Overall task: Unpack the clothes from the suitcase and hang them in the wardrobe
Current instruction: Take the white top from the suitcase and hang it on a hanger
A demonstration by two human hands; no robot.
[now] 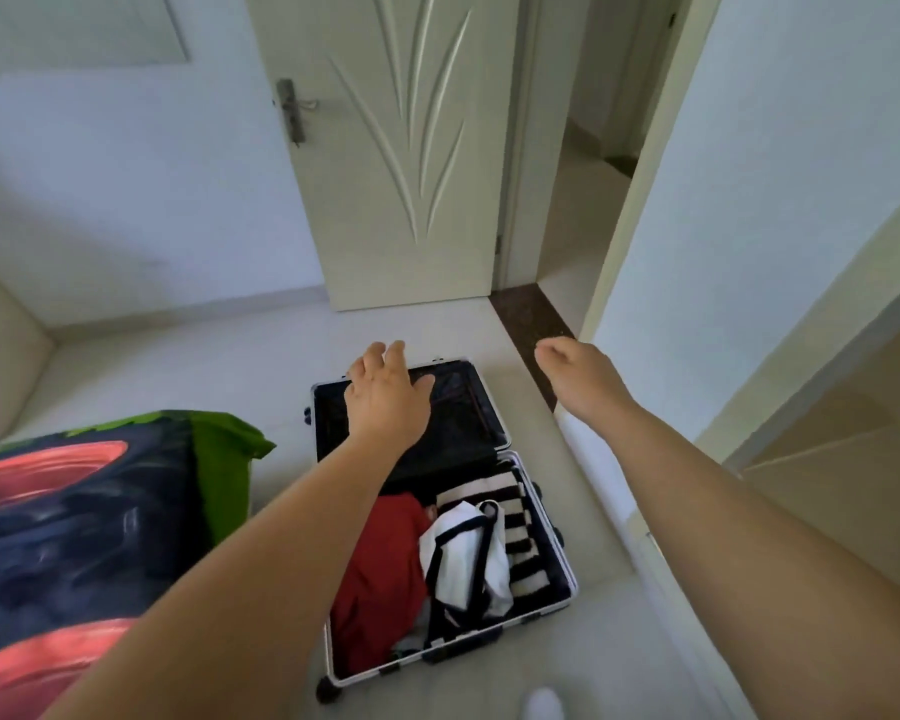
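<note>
An open suitcase [552, 511] with a silver frame lies flat on the floor below me. Its far half is dark and bare; the near half holds a red garment [380, 574], a black-and-white striped piece [520, 537] and a white garment with dark trim [468, 553]. My left hand [385, 392] hovers over the far half with fingers spread and holds nothing. My right hand [578, 376] hangs to the right of the suitcase, over the floor, with fingers loosely curled and nothing in it. The wardrobe's pale panels [822, 397] show at the right edge.
A bed with a dark, red and green cover [89, 532] fills the lower left. A cream door [401, 148] stands open ahead, with the doorway and a dark threshold strip [531, 324] to its right. Light floor tiles [178, 366] surround the suitcase.
</note>
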